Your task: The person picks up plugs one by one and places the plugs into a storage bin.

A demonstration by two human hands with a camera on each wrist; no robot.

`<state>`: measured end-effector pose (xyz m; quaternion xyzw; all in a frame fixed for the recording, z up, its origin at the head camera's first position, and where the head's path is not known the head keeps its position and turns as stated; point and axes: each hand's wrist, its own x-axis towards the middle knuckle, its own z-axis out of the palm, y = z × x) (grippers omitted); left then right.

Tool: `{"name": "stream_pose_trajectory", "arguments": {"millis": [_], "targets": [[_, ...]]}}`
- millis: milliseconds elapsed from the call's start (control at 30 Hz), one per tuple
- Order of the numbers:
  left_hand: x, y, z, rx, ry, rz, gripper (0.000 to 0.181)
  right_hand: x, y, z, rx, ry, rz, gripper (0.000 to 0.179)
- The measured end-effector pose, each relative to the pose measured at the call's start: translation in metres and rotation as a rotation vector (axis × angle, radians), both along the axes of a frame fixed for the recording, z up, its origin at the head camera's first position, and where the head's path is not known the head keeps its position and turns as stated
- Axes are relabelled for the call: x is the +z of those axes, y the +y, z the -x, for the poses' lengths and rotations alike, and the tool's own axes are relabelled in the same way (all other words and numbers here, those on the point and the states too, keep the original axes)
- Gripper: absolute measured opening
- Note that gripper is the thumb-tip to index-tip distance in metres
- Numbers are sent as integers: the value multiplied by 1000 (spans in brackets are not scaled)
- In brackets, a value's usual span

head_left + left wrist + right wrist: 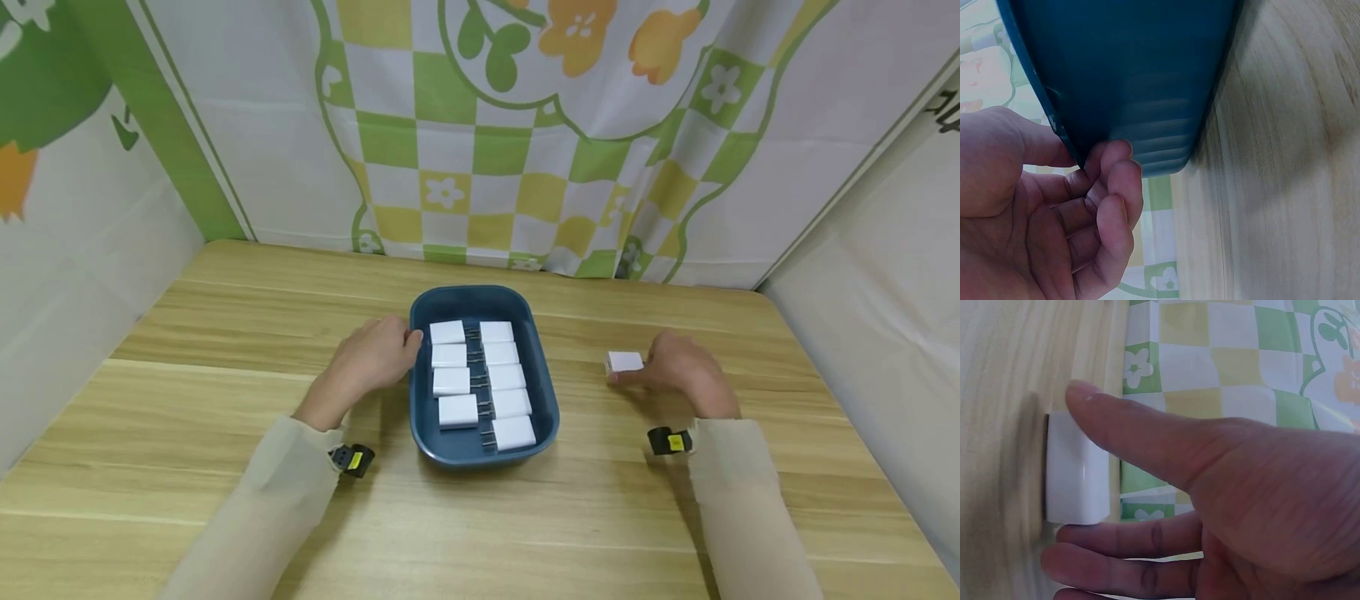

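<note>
My left hand (378, 354) pinches the left rim of a dark blue plastic tray (546, 392), thumb on one side of the wall and fingers curled on the other in the left wrist view. Inside the tray lie several white charger plugs (450, 356) in two columns, their metal prongs pointing toward the middle. On the right of the table, my right hand (686, 371) holds one more white charger plug (625, 361) by its sides, between thumb and fingers. In the right wrist view this charger plug (1075, 478) is close to the wood, and the thumb covers one corner.
The wooden tabletop (600, 517) runs beneath both forearms. A green, yellow and white checked curtain (487, 158) hangs along its back edge, with pale cloth walls (877, 242) at the sides. Each wrist carries a small black camera (667, 441).
</note>
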<state>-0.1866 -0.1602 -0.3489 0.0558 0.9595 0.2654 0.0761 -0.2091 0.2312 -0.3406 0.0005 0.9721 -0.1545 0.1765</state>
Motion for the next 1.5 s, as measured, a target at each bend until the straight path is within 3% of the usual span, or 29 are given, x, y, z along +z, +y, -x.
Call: {"name": "stream_pose_trajectory", "arguments": {"millis": [167,300,467,567,667,1167,1500], "targets": [[0,-1,0,-1,1,2,42,5,-1,-2,8,4,-13,62],[0,-1,0,2,-3,1,41,7,-1,-1,29,79,-31,56],[0,0,-1,2,-4,0,41,2,-3,4,194,167,-22,70],[1,0,-1,1,-2,-2,41,-4,-5,6,295,201,-8,64],[1,0,-1,-1,3,0,41,-9,-7,7,335,221,4,56],[1,0,0,1,-7,-1,41,-16,-10,8,348,233,-20,41],[1,0,0,3,0,4,42,-4,-13,2,341,258,-11,43]]}}
